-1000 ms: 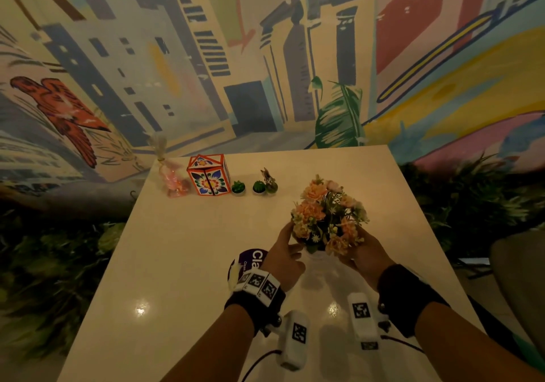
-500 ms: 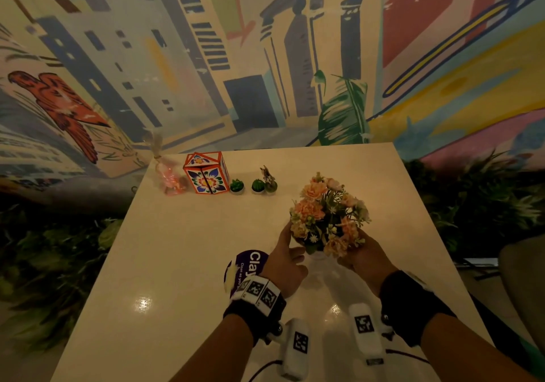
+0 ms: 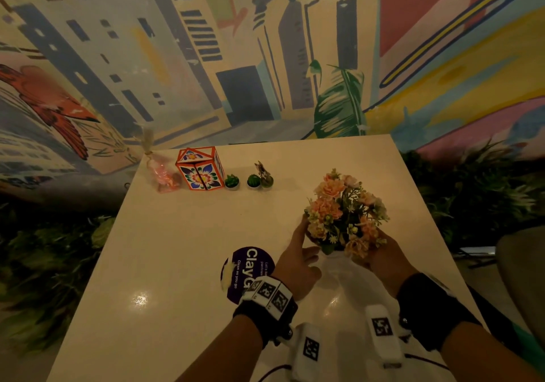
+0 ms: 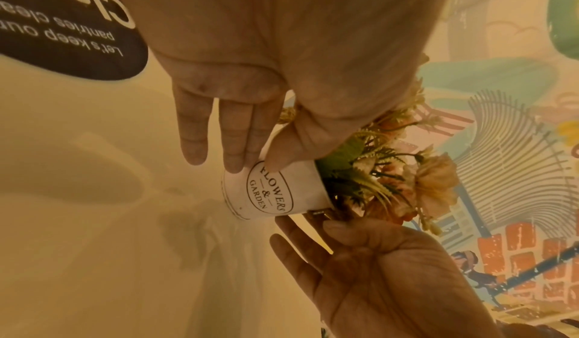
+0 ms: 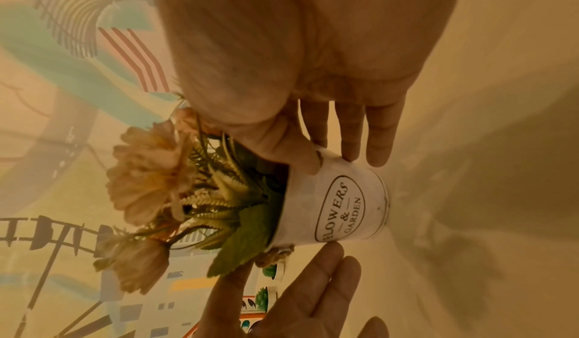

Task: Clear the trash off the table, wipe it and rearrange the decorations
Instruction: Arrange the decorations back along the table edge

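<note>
A white pot of peach artificial flowers [image 3: 345,213], labelled "Flowers & Garden" [image 4: 269,194] [image 5: 338,207], stands upright at the table's right side. My left hand [image 3: 298,255] [image 4: 253,167] touches its left side with straight fingers and the thumb on the label. On the opposite side my right hand [image 3: 380,252] [image 5: 332,162] lies with straight fingers, thumb near the rim. The pot sits between the two hands. Whether its base touches the table [image 3: 177,263] I cannot tell.
A round purple sticker [image 3: 247,272] lies left of my left wrist. Along the far edge stand a pink wrapped bag [image 3: 165,175], an orange floral box [image 3: 200,169], two small green cacti [image 3: 232,181] and a figurine [image 3: 265,175]. Dark foliage [image 3: 472,198] flanks the table; a mural wall rises behind.
Both hands and the flower pot have shifted a little to the right and away from me. The row of decorations has stayed put.
</note>
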The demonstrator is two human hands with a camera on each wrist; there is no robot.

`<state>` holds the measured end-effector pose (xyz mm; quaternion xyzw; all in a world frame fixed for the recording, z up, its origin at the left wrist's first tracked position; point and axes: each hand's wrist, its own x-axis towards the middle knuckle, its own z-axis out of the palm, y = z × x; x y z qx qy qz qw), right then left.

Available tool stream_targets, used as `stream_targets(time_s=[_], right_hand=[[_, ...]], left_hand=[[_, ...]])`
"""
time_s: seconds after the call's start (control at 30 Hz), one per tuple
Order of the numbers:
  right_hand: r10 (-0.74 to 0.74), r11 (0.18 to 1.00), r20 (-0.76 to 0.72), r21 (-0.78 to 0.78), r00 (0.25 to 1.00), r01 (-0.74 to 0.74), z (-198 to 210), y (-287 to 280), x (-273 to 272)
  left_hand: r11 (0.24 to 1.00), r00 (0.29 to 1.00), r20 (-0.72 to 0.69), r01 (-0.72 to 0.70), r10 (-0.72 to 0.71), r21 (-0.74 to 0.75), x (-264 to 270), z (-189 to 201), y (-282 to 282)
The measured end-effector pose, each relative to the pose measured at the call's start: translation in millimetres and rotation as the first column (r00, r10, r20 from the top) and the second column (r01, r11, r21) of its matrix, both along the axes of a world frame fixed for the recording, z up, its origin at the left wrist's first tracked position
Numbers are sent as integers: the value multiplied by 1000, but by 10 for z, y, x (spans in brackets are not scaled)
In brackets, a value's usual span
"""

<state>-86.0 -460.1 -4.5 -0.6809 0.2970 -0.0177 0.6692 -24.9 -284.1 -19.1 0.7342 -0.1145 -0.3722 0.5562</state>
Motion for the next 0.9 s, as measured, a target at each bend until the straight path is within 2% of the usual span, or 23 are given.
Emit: stream_targets(time_s=[0.33,0.57,0.7,0.77,0.83,0.9], right_hand=[[36,997,-32,-74,999,-38,80,17,-65],[42,998,-43,-41,998,-44,79,18,-66],[-47,998,-111,-57,993,41,-10,-34,-155],[-100,995,-181,5,978,103,-116,-47,-302],[-90,994,-293,34,952,104,-225,22,-480],[44,996,-312,92,949,-16,-226,194,-647]], left_hand=[[1000,1000,27,-9,9,4,-85,-49,-4],[1000,998,55,-3,2,19,-95,-62,9],[986,986,71,-158,153,62,96,-66,191],[959,964,172,-232,204,165,332,-87,342],[882,900,404,-318,165,348,628,-75,481],[816,834,542,-380,99,437,918,-11,563]])
